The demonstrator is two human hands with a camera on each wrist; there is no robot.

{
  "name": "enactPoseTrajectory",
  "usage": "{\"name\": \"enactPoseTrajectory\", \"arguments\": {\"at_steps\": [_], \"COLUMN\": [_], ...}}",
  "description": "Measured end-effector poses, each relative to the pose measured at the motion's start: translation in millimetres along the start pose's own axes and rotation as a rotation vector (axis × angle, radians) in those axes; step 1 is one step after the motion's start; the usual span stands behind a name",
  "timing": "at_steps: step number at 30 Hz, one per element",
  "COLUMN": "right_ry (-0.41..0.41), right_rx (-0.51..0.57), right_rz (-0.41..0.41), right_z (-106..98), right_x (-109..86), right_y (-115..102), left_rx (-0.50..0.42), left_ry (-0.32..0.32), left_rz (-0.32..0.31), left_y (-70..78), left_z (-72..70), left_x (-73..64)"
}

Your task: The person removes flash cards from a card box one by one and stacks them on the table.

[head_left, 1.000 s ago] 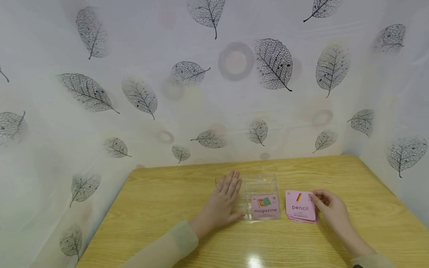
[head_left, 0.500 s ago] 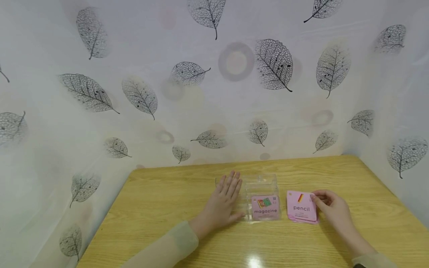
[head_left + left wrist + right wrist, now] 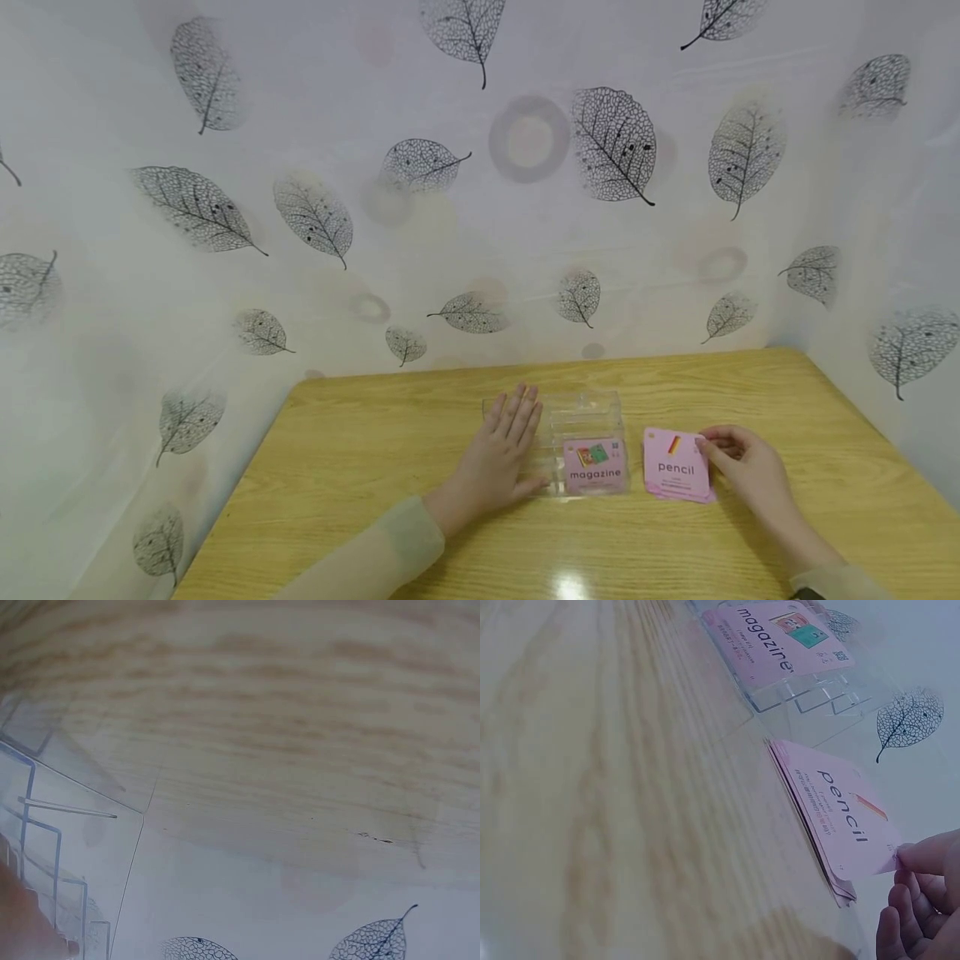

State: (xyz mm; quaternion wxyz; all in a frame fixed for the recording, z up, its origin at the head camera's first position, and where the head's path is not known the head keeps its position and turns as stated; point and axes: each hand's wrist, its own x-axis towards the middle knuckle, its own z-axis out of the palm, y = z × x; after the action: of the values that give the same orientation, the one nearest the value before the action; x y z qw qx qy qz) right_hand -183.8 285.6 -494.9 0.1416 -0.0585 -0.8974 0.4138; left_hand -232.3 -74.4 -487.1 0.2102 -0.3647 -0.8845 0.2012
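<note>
A clear plastic tiered rack (image 3: 585, 408) stands on the table, with a pink card printed "magazine" (image 3: 594, 467) in its front right slot. My left hand (image 3: 495, 462) lies flat along the rack's left side, fingers straight. To the right of the rack is a small stack of pink cards (image 3: 799, 806), topped by a card printed "pencil" (image 3: 677, 468). My right hand (image 3: 750, 467) pinches that top card by its right corner between thumb and forefinger. In the right wrist view the pinched corner (image 3: 889, 859) sits slightly off the cards below.
The wood-grain table (image 3: 360, 467) runs back to a wall sheet (image 3: 480, 233) printed with leaves. Similar sheeting borders the left and right sides. A bright light reflection shows near the table's front.
The pencil card and my right hand have shifted slightly to the right. My left hand and the rack keep their places.
</note>
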Motion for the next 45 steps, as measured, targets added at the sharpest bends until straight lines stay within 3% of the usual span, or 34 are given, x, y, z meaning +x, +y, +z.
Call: {"name": "enactPoseTrajectory", "arguments": {"at_steps": [19,45], "right_ry": [-0.023,0.011], "right_rx": [-0.004,0.004], "right_rz": [0.036,0.006], "right_z": [-3.3,-3.5], "right_x": [2.5,3.2], "right_y": [3.6,-1.3], "left_rx": [0.005,0.009], "left_ry": [0.012,0.005], "left_rz": [-0.003,0.000], "left_y": [1.8,-0.8], "left_z": [2.7,-3.3], "left_x": [-0.2,0.0]}}
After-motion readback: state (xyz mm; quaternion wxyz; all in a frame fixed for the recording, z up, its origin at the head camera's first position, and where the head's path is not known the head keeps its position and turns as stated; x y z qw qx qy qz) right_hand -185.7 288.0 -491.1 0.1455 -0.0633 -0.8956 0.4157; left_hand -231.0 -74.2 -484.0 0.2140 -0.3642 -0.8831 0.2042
